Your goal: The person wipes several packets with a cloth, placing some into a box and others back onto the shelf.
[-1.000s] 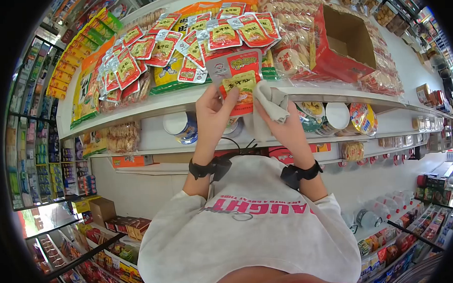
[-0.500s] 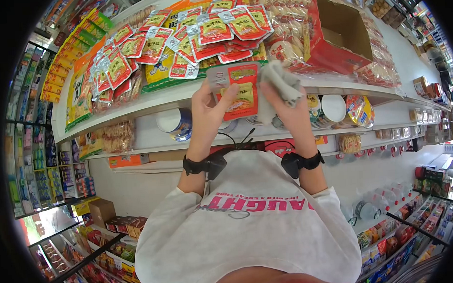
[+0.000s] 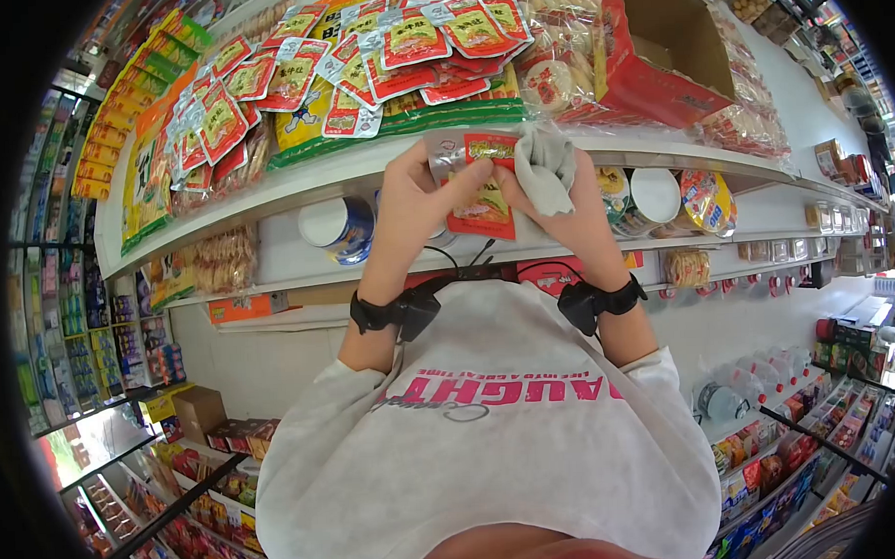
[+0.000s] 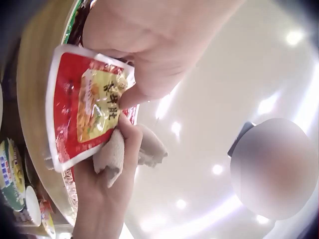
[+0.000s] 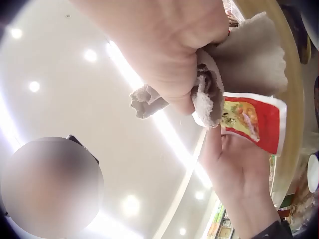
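The left hand point(image 3: 415, 207) pinches a red and silver food packet point(image 3: 483, 217) by its left side, thumb across the front. On the packet's other side the right hand point(image 3: 575, 208) grips a crumpled grey cloth point(image 3: 546, 173), its thumb at the packet's upper front. In the left wrist view the packet point(image 4: 70, 109) shows its printed face, with the cloth point(image 4: 110, 157) against its edge. Seen from the right wrist, the cloth point(image 5: 249, 55) hangs partly behind the packet point(image 5: 269, 124). The right hand's fingers behind the cloth are mostly hidden.
Similar red packets point(image 3: 292, 73) lie piled on large yellow and green bags on the shelf point(image 3: 296, 186). An empty red carton point(image 3: 668, 55) stands at the right among bagged biscuits point(image 3: 559, 83). Tubs point(image 3: 325, 225) sit on the shelf below.
The right hand and cloth have moved left over the packet's upper right part, and the right thumb now lies near the left thumb. The shelf and pile appear slightly higher and further left.
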Demonstrator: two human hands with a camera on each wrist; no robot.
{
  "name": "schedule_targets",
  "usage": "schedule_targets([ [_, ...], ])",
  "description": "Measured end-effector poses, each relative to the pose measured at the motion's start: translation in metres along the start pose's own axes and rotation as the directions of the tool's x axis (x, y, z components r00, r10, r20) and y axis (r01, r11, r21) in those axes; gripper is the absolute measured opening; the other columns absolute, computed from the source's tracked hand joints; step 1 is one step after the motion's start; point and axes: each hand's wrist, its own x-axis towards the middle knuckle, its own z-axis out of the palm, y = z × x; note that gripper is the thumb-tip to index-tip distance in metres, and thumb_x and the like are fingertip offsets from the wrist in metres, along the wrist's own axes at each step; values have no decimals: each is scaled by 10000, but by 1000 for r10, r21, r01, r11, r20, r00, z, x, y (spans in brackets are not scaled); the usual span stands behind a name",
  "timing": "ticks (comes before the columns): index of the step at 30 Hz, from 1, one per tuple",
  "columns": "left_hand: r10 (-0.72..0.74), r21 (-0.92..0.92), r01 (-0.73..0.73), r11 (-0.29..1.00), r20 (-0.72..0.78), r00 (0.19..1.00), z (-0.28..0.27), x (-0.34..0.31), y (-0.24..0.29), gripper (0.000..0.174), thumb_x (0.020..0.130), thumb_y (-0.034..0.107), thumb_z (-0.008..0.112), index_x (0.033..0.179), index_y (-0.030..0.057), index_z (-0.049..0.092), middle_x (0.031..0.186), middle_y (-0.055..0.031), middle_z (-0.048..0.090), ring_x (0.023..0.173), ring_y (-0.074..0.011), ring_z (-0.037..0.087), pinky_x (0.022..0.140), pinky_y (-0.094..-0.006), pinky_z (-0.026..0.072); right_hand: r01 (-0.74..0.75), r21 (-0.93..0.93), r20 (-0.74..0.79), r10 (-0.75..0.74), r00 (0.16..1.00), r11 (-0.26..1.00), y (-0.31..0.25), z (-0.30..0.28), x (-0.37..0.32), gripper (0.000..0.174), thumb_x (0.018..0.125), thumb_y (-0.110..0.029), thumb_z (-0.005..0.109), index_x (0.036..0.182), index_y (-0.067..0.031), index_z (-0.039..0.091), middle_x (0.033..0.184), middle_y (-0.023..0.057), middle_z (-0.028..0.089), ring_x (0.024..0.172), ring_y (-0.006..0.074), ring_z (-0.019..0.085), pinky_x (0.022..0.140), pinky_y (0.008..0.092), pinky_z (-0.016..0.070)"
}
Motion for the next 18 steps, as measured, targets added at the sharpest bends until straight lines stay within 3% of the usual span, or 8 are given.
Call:
schedule_targets([
  [2,-28,-83,27,996,0,1000,-5,1,3,268,911,72,743,1150,-25,670,1087,-63,708,942,-102,647,848,-275,528,-48,-1,144,47,988,999,0,-6,2,349,811,-157,838,1054,-23,627,916,45,659,827,100,600,759,292,524],
  [5,21,-52,-21,998,11,1000,-9,3,4,246,910,26,727,1140,-39,668,1082,-86,722,960,-119,666,858,-288,541,-196,108,98,186,978,975,-6,-6,1,315,825,-111,815,1059,-19,626,903,36,650,805,88,572,737,284,511],
  [8,74,32,-75,997,20,997,-15,3,0,221,909,7,720,1117,-45,665,1088,-87,713,977,-121,664,863,-287,542,-121,13,53,120,991,993,-7,-2,-3,288,837,-79,793,1061,-10,624,897,33,652,790,83,563,718,272,498],
  [11,128,44,-127,991,-18,992,-6,3,-4,204,900,46,741,1049,-72,666,961,-29,673,906,-103,638,811,-259,514,-62,80,140,50,989,995,-7,-5,-1,280,845,-83,787,1052,4,620,875,44,649,784,84,565,718,269,495],
  [14,203,166,-203,965,14,979,-2,4,-6,192,870,30,750,1012,-71,667,919,-46,654,860,-112,631,781,-263,506,-52,-24,108,54,993,998,-10,-6,-6,269,850,-84,776,1047,21,626,876,76,669,781,95,574,725,282,501],
  [18,305,476,-293,829,53,951,1,9,-17,117,887,-6,724,961,-70,659,862,-31,624,807,-94,572,733,-250,463,33,-43,76,-29,997,999,9,-3,-8,258,855,-103,776,1034,31,646,891,107,698,768,104,575,718,291,501],
])
